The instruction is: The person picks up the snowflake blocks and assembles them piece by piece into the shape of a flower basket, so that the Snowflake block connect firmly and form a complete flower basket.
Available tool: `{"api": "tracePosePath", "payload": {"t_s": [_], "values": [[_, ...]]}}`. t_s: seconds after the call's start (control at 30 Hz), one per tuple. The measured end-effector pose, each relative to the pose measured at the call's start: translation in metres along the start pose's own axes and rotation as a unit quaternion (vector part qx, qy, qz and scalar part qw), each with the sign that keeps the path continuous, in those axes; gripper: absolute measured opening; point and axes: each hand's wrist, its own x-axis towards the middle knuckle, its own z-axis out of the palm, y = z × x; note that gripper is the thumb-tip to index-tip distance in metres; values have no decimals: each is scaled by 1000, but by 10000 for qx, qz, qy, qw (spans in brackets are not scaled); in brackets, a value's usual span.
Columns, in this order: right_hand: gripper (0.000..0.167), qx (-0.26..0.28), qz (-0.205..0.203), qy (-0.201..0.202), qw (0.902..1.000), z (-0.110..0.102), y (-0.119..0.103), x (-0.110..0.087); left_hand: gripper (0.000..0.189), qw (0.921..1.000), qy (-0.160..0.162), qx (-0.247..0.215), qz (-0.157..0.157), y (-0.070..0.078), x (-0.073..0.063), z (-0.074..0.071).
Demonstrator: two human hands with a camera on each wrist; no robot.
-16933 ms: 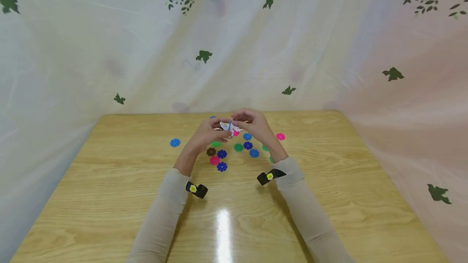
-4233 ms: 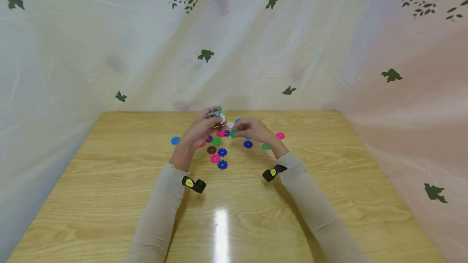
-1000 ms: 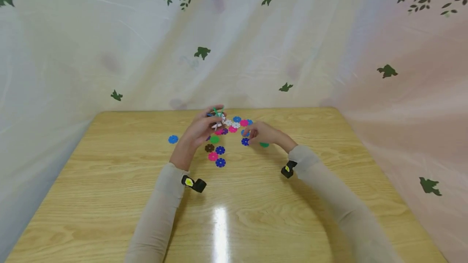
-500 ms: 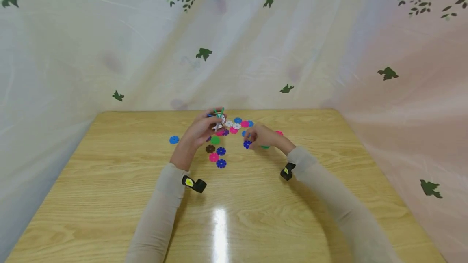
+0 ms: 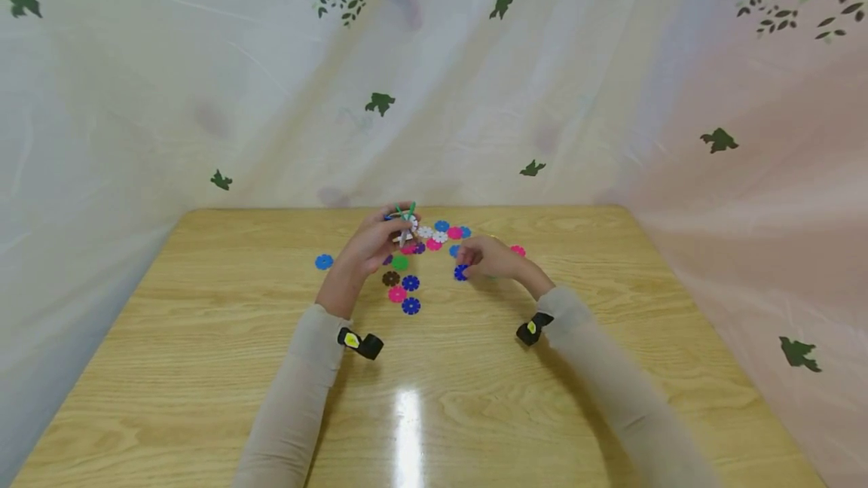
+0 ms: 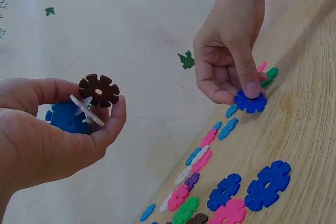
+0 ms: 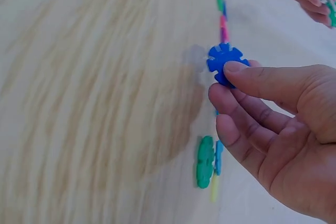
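My left hand [image 5: 369, 243] holds a cluster of interlocked notched plastic discs above the far part of the table. In the left wrist view the cluster shows a brown disc [image 6: 98, 91], a white disc [image 6: 86, 109] and a blue disc [image 6: 68, 120]; green ones stick up from it in the head view. To the right, my right hand [image 5: 493, 257] pinches a dark blue notched disc [image 7: 221, 65] between thumb and fingers. The left wrist view has this disc tilted just over the table, apart from the cluster. Part of the cluster is hidden behind the left fingers.
Several loose discs lie between and around the hands, among them a pink disc [image 5: 397, 294], a dark blue one [image 5: 411, 306] and a green one [image 5: 400, 263]. A light blue disc [image 5: 324, 262] lies apart at left. Behind the wooden table [image 5: 224, 367] hangs a leaf-print curtain [image 5: 434, 134].
Earlier both hands worked together on the cluster; green discs have since joined it. The right hand has moved right and now grips a dark blue disc. The left hand has barely moved this last second.
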Motion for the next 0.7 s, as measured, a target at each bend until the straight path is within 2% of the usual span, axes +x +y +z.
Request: {"api": "tracePosePath", "payload": {"t_s": [0.13, 0.27, 0.5, 0.7], "values": [[9, 400, 42, 360, 9985, -1, -4, 2, 49, 10000, 4, -26, -13, -1, 0, 1], [14, 952, -38, 841, 9919, -5, -18, 8, 49, 9999, -47, -93, -21, -3, 2, 2], [18, 1783, -438, 1604, 9698, -14, -48, 20, 50, 9998, -126, -156, -49, -5, 3, 3], [22, 2274, -796, 2017, 9494, -12, -59, 27, 49, 9998, -149, -91, -79, -4, 2, 4]]}}
